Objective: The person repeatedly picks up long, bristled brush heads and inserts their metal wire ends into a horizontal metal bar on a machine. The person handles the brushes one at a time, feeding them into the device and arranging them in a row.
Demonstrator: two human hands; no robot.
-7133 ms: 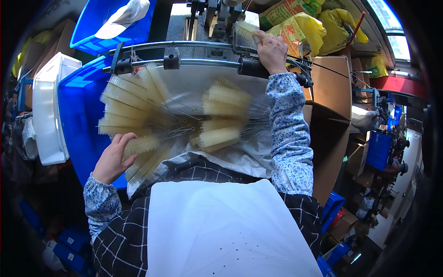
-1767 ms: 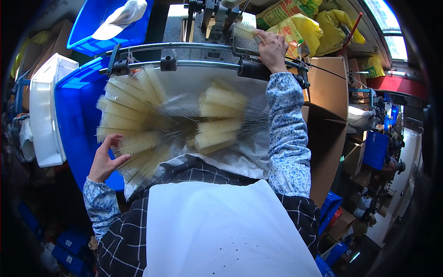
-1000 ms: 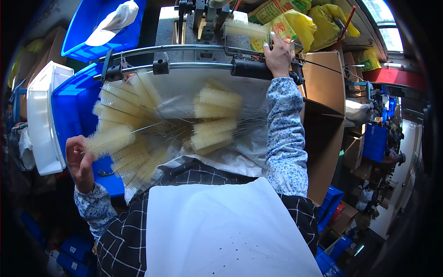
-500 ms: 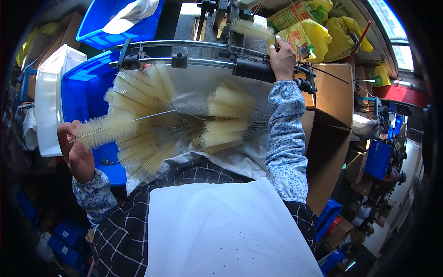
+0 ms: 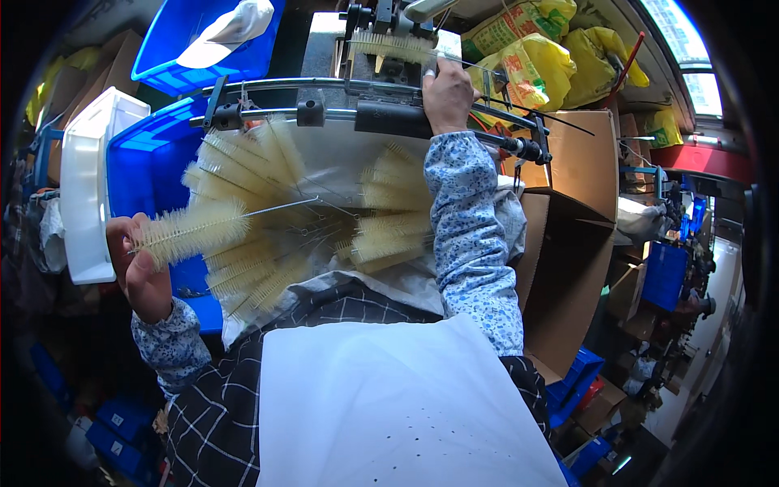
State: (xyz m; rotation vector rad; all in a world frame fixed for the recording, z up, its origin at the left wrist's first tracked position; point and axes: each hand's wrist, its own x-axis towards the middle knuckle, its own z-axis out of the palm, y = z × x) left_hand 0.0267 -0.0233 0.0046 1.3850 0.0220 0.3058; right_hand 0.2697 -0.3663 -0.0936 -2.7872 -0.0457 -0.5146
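Note:
My left hand (image 5: 142, 264) pinches the bristled end of a cream wire brush (image 5: 195, 231), whose bare twisted wire points right over the lap. At the far side, my right hand (image 5: 449, 96) is closed at the sliding carriage (image 5: 393, 118) of a metal machine with rails; its fingertips are partly hidden. Just left of those fingers, another bristle brush (image 5: 389, 46) lies level across the machine. Two fanned piles of similar brushes, a left pile (image 5: 243, 162) and a right pile (image 5: 393, 231), rest on a pale cloth, their looped wire ends toward the middle.
Parallel steel rails (image 5: 324, 84) cross beyond the piles. A blue bin (image 5: 134, 174) and a white bin (image 5: 85, 187) stand at left; another blue bin (image 5: 166, 73) holds a white cap. An open cardboard box (image 5: 572, 276) is at right, with yellow sacks (image 5: 531, 69) behind.
My right hand has moved left along the rails, and the carriage and the brush at the machine have shifted left too. My left hand keeps its brush in nearly the same place.

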